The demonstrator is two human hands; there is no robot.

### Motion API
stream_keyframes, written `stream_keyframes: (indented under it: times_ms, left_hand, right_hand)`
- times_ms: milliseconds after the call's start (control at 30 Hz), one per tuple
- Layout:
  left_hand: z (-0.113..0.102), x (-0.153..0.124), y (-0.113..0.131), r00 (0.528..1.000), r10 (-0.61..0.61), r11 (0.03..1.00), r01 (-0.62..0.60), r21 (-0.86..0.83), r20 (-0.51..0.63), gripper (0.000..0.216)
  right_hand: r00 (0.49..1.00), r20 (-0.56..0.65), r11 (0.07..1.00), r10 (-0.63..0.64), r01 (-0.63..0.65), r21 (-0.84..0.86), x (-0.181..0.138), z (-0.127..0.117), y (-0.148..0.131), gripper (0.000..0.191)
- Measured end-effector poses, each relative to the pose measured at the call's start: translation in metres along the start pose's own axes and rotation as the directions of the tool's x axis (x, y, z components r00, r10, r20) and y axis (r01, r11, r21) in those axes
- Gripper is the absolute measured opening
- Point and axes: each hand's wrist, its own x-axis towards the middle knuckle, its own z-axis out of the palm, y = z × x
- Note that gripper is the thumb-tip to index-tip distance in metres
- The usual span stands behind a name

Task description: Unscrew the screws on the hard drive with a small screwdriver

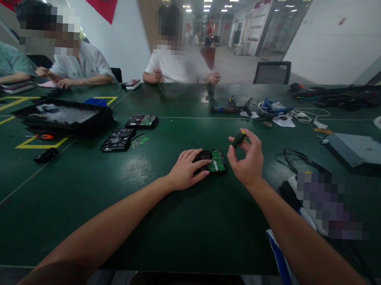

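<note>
On the green table (159,231) in a white-walled room (341,44), the hard drive (205,156) lay lengthwise left to right, circuit board (218,162) rightward, beneath the spread left hand (186,170), whose hold I couldn't judge, while the right hand (249,161) pinched a green handle (239,139) slanting up rightward.

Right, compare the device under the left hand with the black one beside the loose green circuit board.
The nearer device shows a green board at its right; the black device shows no green. The left hand lies on the nearer device; no hand touches the black device. Both lie on the table.
</note>
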Motion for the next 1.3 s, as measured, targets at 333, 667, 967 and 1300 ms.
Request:
stream_keyframes:
  times_ms: [333, 667, 967, 1300]
  left_hand:
    - [0.001, -0.0004, -0.0009, 1.0, 0.006, 1.0, -0.006, 0.0, -0.007, 0.044]
    - [-0.0018, -0.0005, 0.0017, 1.0, 0.007, 1.0, -0.007, 0.008, -0.009, 0.043]
    - [0.0012, -0.0006, -0.0007, 1.0, 0.013, 1.0, -0.012, 0.013, -0.015, 0.044]
    - [-0.0015, -0.0006, 0.0008, 1.0, 0.009, 1.0, -0.009, 0.005, -0.007, 0.044]
  right_hand:
    - [1.0, 0.0, 0.993, 0.012, -0.012, -0.117, 0.0015, -0.0035, -0.0006, 0.073]
    - [0.993, 0.09, 0.997, 0.076, -0.074, -0.035, 0.0002, -0.0052, -0.0039, 0.068]
    - [0.999, -0.001, 0.995, 0.047, -0.047, -0.088, 0.0006, -0.0067, -0.0014, 0.063]
    - [0.996, 0.018, 0.992, 0.093, -0.091, -0.093, 0.0011, -0.0064, 0.0002, 0.062]
